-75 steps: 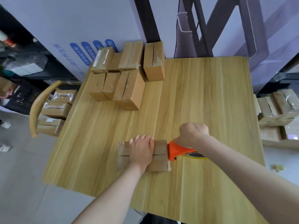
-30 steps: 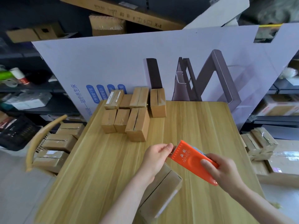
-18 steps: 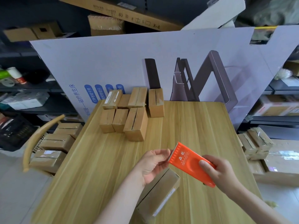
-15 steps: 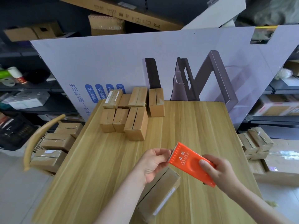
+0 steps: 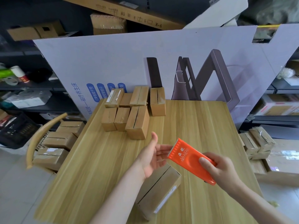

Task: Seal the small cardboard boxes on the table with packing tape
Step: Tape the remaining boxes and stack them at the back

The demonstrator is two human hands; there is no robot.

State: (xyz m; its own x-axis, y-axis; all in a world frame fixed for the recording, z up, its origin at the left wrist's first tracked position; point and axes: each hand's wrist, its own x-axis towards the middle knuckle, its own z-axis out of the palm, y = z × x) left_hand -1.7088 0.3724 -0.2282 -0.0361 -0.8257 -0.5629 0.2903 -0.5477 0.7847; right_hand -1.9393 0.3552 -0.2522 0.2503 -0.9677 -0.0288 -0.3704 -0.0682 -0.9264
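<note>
My right hand (image 5: 224, 168) grips an orange tape dispenser (image 5: 191, 159) held in the air above the wooden table (image 5: 202, 126), its toothed edge pointing up and left. My left hand (image 5: 153, 157) is spread open with the palm up, its fingertips just behind the dispenser's toothed edge; whether they touch tape I cannot tell. Below both hands a small cardboard box (image 5: 158, 191) lies on the table with clear tape along its top. Several more small boxes (image 5: 134, 109) stand grouped at the table's far left.
A large white printed carton (image 5: 161, 62) stands upright behind the table. A chair (image 5: 40, 138) to the left carries taped boxes (image 5: 59, 143). More taped boxes (image 5: 257, 143) lie to the right. Shelving with cartons fills the background.
My head has lifted from the box to the room. The dispenser came off the box into the air. My left hand, which was pinching at its toothed edge, has now spread open.
</note>
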